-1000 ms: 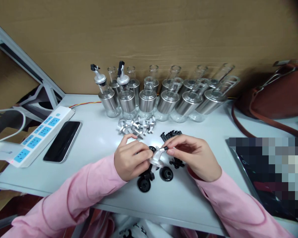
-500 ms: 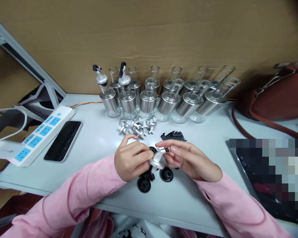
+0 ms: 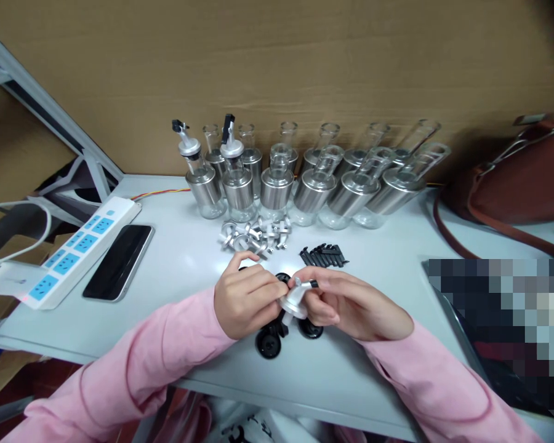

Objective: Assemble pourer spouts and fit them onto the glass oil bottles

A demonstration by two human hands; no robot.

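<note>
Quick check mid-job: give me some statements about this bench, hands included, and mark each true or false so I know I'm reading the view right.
1. The left hand holds a silver spout, with the right hand close by it. True.
2. The silver spout has no black on its tip. False: a black piece sits at its end.
3. The phone lies beside the power strip. True.
4. Both of those are to the person's right. False: they are on the left.
5. The leftmost front bottle is topped with a pourer. True.
6. Every bottle is topped that way. False: only two are, at the left of the front row.
</note>
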